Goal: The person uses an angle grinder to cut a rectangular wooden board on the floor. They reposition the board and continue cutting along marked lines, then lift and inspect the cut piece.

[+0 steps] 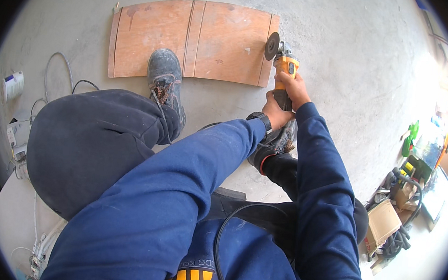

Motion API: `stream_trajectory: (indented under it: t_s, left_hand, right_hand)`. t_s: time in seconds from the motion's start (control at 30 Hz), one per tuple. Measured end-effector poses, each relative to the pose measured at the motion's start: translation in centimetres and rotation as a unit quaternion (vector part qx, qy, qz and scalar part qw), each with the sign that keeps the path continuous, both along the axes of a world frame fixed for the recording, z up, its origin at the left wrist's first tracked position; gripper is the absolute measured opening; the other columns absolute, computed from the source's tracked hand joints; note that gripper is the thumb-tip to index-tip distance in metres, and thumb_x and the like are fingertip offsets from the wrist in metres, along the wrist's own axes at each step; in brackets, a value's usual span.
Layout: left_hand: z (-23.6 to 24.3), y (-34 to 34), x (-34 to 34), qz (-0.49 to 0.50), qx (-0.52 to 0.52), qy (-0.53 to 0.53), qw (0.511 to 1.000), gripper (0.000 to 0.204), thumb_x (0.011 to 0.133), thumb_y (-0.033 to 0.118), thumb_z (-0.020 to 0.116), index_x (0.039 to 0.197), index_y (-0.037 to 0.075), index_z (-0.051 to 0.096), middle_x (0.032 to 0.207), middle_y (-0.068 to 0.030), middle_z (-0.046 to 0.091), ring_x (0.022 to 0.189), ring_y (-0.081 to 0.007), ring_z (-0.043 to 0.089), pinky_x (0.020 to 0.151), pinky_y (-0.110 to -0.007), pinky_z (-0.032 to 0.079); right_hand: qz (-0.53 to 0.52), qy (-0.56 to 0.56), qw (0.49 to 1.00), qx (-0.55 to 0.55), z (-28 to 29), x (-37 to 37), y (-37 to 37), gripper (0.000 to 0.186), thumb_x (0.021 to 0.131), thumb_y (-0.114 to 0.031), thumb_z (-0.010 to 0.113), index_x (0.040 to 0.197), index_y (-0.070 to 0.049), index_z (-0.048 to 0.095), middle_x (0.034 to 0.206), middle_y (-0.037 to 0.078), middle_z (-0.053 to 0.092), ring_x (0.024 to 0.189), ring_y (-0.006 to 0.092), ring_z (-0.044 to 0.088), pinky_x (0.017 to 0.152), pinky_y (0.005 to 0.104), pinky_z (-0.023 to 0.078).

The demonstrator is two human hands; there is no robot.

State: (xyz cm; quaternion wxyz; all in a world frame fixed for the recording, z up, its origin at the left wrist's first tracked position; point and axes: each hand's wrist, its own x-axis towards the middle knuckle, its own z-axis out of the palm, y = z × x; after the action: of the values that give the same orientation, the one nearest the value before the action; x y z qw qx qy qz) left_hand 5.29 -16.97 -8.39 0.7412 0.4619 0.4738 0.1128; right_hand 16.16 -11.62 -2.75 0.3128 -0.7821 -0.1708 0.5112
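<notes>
The angle grinder (284,66), yellow-orange with a dark round disc at its front, is sitting at about one o'clock from the middle of the view, low over the concrete floor (346,55). Its disc is standing on edge and is meeting the right edge of the plywood board (210,41); I cannot tell how deep it is going in.

The right hand (294,87) is closing fully around the body of the grinder, just behind the yellow part, with the fingers wrapped over it. The left hand (273,112) is closing around the dark rear handle, just behind the right hand, and a black watch (262,119) is sitting on its wrist. Both arms are wearing blue sleeves and are coming in from six o'clock.

The board is lying flat on the floor at twelve o'clock, reddish brown, with two thin lines running across it. A grey work shoe (164,77) is pressing on its near edge, toward eleven o'clock, and the dark trouser knee (92,145) is bending below it at nine o'clock. A black cable (222,234) is looping over the blue jacket at six o'clock.

White cables and a power strip (16,139) are lying at nine o'clock. At four o'clock, well apart from the grinder, a cardboard box (383,221) is resting beside a grey hose (400,238).
</notes>
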Motion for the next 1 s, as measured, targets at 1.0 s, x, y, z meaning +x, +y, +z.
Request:
stream_trajectory:
  t_s: [1.0]
  left_hand:
    - [0.16, -0.81, -0.69, 0.024, -0.010, -0.004, 1.000, 0.067, 0.079, 0.008, 0.088, 0.134, 0.000, 0.051, 0.127, -0.0118, 0.067, 0.121, -0.0246, 0.065, 0.101, -0.037, 0.054]
  right_hand:
    - [-0.004, -0.003, 1.000, -0.012, -0.03, -0.50, -0.26, 0.040, 0.081, -0.022, 0.078, 0.114, -0.002, 0.065, 0.094, 0.007, 0.067, 0.078, 0.0189, 0.066, 0.070, 0.0343, 0.056]
